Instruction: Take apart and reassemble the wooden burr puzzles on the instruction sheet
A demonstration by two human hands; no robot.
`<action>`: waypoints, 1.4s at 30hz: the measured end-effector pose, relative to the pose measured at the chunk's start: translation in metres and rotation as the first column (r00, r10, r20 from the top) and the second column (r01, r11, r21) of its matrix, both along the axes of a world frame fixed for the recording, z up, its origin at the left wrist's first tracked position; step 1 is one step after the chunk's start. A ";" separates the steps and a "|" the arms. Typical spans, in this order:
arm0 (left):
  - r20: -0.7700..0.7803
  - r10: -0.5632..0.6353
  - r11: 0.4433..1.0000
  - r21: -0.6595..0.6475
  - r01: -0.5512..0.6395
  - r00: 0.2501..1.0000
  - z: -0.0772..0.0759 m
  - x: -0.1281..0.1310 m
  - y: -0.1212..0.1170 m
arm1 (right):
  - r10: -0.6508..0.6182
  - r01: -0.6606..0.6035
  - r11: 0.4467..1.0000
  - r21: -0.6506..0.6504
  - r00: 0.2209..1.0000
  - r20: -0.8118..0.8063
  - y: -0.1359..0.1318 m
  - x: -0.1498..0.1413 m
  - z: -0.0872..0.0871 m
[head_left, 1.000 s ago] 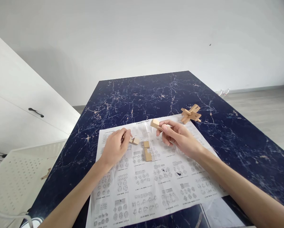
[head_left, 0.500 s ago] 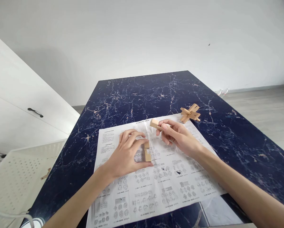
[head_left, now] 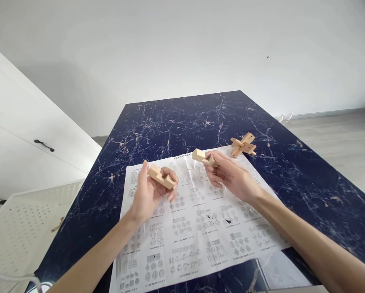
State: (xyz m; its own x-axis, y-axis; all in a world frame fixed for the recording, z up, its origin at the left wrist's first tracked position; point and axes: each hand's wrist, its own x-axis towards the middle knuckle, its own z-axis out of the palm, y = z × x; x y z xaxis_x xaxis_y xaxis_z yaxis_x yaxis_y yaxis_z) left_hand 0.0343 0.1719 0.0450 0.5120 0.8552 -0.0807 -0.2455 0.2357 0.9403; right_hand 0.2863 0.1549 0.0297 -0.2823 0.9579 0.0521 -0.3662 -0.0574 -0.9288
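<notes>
My left hand [head_left: 148, 195] is closed around a notched wooden puzzle piece [head_left: 161, 178], raised above the left part of a printed instruction sheet [head_left: 194, 228]. The notch of that piece faces up. A second notched wooden puzzle piece [head_left: 200, 156] is gripped by my right hand [head_left: 231, 173] over the sheet's far right part; its near end is partly covered by the fingers. The two pieces are apart. Just beyond my right hand, an assembled wooden cross-shaped puzzle [head_left: 244, 145] rests at the sheet's far right corner.
The sheet lies on a dark blue marbled table [head_left: 176, 126]. Left of the table stands a white perforated basket [head_left: 27, 219] with a wooden piece [head_left: 58, 224] in it. A white cabinet [head_left: 33, 118] is at the left, and a pale cable [head_left: 14, 277] crosses the lower left.
My left hand has lifted its puzzle piece, moved left and turned it so the notch faces up. My right hand has stayed nearly in place, its fingers shifted on its piece.
</notes>
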 end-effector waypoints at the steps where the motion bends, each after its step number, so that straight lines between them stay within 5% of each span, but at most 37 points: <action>1: 0.021 -0.018 0.999 -0.039 0.019 1.000 0.000 -0.001 0.001 | 0.018 -0.018 0.999 0.030 1.000 0.017 0.000 0.000 -0.001; 6: 0.105 -0.098 0.981 -0.156 0.114 0.990 -0.002 -0.004 0.003 | 0.062 -0.076 0.986 0.149 0.994 0.095 0.000 -0.002 -0.009; 24: 0.005 -0.240 0.955 -0.177 0.237 0.971 0.002 -0.006 -0.004 | 0.152 -0.170 0.975 0.146 0.980 0.130 -0.002 -0.003 -0.005; 30: 0.276 -0.374 0.823 -0.341 0.454 0.885 -0.004 -0.007 -0.006 | 0.181 -0.181 0.980 0.083 0.983 0.008 -0.006 -0.012 -0.006; 34: 0.298 -0.542 0.710 -0.339 0.618 0.786 -0.005 -0.004 -0.010 | 0.187 -0.187 0.982 0.012 0.977 -0.100 -0.011 -0.020 -0.006; 42: 0.159 -0.620 0.716 -0.286 0.637 0.768 0.005 0.004 -0.014 | 0.255 -0.262 0.965 -0.019 0.952 -0.168 -0.014 -0.026 -0.009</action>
State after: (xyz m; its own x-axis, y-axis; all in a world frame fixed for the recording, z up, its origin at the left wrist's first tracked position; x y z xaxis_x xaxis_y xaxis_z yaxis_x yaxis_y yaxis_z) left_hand 0.0382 0.1576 0.0502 0.9331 0.2686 -0.2391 0.0212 0.6225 0.7823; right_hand 0.2608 0.1411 0.0207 -0.5116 0.8554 0.0810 -0.4801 -0.2064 -0.8526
